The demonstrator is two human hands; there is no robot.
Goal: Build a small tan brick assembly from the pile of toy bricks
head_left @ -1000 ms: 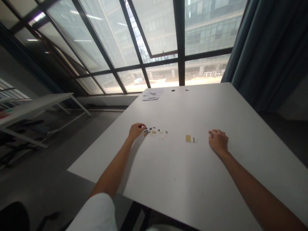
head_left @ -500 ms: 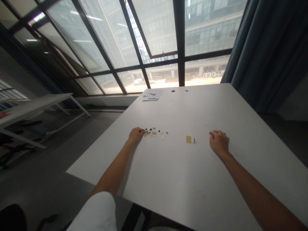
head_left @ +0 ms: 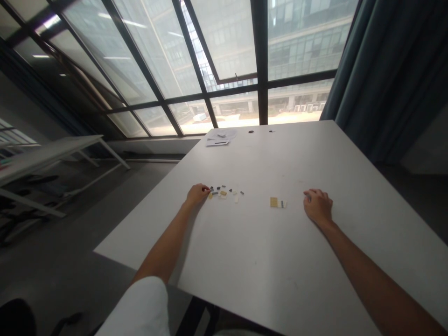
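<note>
My left hand (head_left: 198, 192) rests at the left edge of a scatter of small building bricks, thumb and fingertips pinched together beside a grey brick (head_left: 215, 193). Whatever is between those fingertips is too small to make out. Around it lie a tan brick (head_left: 223, 192), a white piece (head_left: 236, 200), a dark piece (head_left: 230, 190) and several others. To the right, a flat joined block (head_left: 274, 202) of tan, white and grey parts lies untouched. My right hand (head_left: 318, 205) leans on the table right of that block, fingers curled; a greyish spot shows by the thumb, not clear enough to name.
The white table (head_left: 245, 242) carries papers (head_left: 220, 138) at its far left corner, plus a small dark round object (head_left: 251, 131) and another small item (head_left: 271, 131) near the far edge. A second table (head_left: 52, 149) stands to the left. Windows and a curtain (head_left: 364, 84) lie beyond.
The view has shifted very slightly. Both hands stay nearly where they were, with only a small shift of the left fingertips at the bricks; the joined block has not moved.
</note>
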